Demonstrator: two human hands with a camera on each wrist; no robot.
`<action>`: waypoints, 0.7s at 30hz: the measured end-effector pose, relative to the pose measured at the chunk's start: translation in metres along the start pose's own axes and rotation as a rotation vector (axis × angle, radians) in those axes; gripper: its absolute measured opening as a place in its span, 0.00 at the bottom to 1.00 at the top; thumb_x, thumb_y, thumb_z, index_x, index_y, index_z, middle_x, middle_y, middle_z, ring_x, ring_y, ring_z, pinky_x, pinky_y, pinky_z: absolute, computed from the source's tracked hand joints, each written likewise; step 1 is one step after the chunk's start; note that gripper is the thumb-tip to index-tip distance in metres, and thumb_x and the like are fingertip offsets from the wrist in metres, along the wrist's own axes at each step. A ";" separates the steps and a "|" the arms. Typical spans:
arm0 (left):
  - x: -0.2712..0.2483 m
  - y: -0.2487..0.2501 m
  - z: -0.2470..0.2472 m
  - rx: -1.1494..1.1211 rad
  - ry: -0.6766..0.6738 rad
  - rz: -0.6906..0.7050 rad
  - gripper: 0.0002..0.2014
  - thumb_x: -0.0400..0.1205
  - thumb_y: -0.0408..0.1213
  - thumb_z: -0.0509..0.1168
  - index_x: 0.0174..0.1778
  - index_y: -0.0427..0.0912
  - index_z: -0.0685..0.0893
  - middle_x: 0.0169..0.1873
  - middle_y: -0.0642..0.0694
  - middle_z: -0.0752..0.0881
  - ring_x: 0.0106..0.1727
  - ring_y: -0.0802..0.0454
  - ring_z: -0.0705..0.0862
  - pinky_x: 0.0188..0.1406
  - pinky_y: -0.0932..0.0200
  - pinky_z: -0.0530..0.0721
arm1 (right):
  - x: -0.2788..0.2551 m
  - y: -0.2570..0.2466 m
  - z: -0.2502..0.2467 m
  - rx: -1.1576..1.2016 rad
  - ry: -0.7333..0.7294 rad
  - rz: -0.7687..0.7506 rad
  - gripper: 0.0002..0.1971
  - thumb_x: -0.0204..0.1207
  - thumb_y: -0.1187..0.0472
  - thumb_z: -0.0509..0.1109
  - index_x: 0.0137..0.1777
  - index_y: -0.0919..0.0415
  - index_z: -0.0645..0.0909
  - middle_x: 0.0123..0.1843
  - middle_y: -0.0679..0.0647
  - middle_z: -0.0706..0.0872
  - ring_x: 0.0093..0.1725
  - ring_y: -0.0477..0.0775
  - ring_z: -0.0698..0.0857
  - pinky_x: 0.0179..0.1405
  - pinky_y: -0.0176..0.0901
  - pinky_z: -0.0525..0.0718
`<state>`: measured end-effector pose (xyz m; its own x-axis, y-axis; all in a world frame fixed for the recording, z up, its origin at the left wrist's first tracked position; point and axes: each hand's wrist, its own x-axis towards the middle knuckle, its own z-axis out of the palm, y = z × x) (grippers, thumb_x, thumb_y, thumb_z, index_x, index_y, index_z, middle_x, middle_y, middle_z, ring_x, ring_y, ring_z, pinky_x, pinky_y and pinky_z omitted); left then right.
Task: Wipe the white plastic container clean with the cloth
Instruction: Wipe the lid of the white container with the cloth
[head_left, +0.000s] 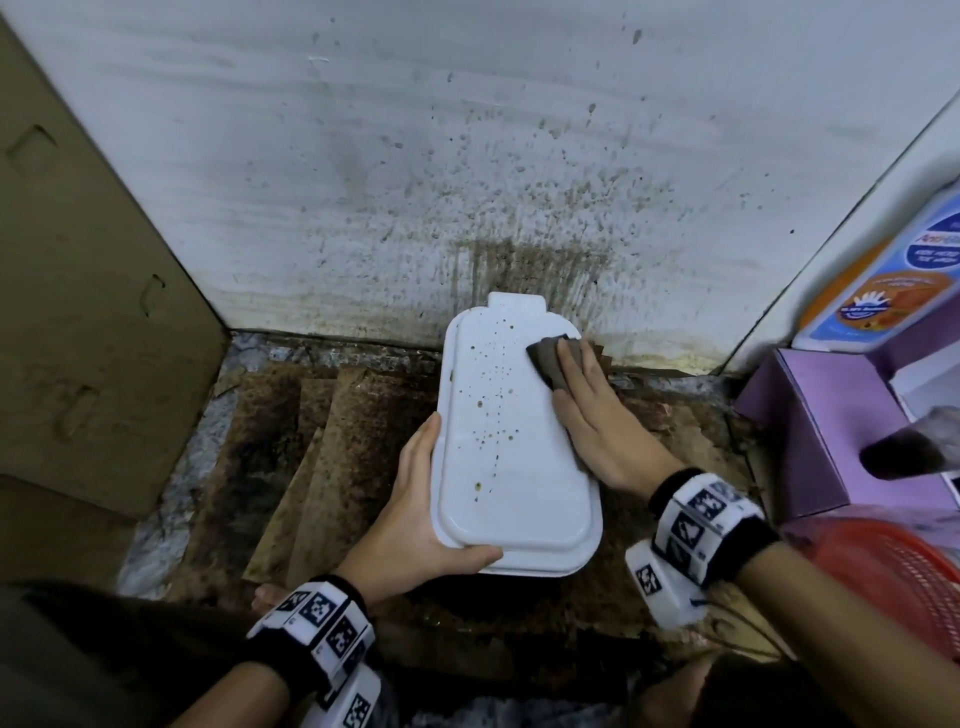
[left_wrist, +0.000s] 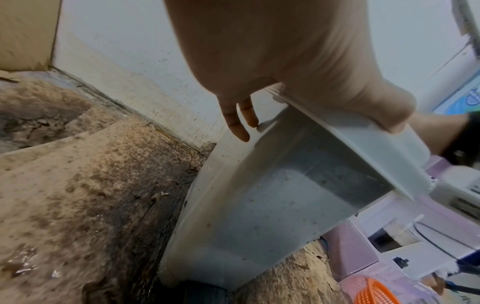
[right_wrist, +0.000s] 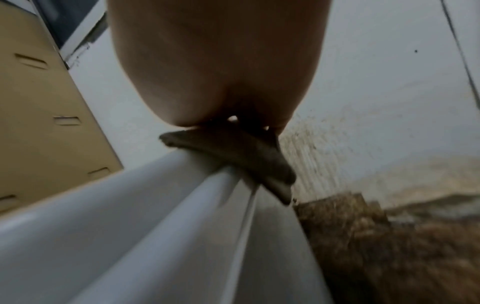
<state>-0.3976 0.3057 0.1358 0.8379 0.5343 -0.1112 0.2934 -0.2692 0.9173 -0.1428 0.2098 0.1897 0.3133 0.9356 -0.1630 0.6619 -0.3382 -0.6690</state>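
The white plastic container (head_left: 509, 441) stands on the dirty floor against the wall, and its lid is dotted with brown specks. My left hand (head_left: 415, 499) grips its near left corner, thumb along the front edge and fingers up the left side. In the left wrist view the thumb lies over the rim of the container (left_wrist: 259, 205). My right hand (head_left: 597, 421) lies flat and presses a dark brown cloth (head_left: 550, 358) onto the lid's far right corner. The right wrist view shows the cloth (right_wrist: 233, 156) folded over the lid's edge (right_wrist: 155, 226) under my palm.
A stained white wall (head_left: 467, 156) rises just behind the container. A cardboard box (head_left: 78, 312) stands to the left. On the right are a purple box (head_left: 810, 431), a dark brush (head_left: 898, 457) and a red basket (head_left: 883, 571). Grimy cardboard sheets (head_left: 322, 441) cover the floor.
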 end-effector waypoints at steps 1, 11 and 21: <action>0.000 -0.001 0.000 0.001 0.002 0.002 0.72 0.63 0.60 0.85 0.87 0.61 0.34 0.84 0.69 0.39 0.88 0.68 0.43 0.88 0.45 0.57 | -0.010 -0.002 0.009 0.017 0.040 -0.015 0.32 0.92 0.47 0.49 0.89 0.48 0.37 0.89 0.42 0.29 0.85 0.36 0.29 0.87 0.39 0.39; 0.000 -0.003 0.002 0.033 0.024 0.019 0.72 0.63 0.59 0.85 0.88 0.58 0.35 0.84 0.70 0.37 0.87 0.71 0.41 0.87 0.55 0.53 | -0.075 -0.031 0.083 -0.156 0.345 0.037 0.31 0.89 0.46 0.37 0.89 0.54 0.36 0.90 0.52 0.33 0.89 0.50 0.33 0.89 0.48 0.42; 0.000 0.001 -0.004 0.052 -0.036 -0.004 0.74 0.62 0.64 0.84 0.88 0.58 0.31 0.83 0.71 0.35 0.87 0.66 0.41 0.87 0.53 0.54 | -0.087 -0.010 0.034 -0.346 0.185 -0.111 0.34 0.87 0.37 0.46 0.90 0.49 0.49 0.91 0.50 0.46 0.89 0.50 0.47 0.88 0.46 0.50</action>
<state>-0.3991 0.3086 0.1379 0.8525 0.5064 -0.1297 0.3195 -0.3085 0.8960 -0.1998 0.1347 0.1859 0.3233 0.9450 0.0503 0.8787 -0.2800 -0.3867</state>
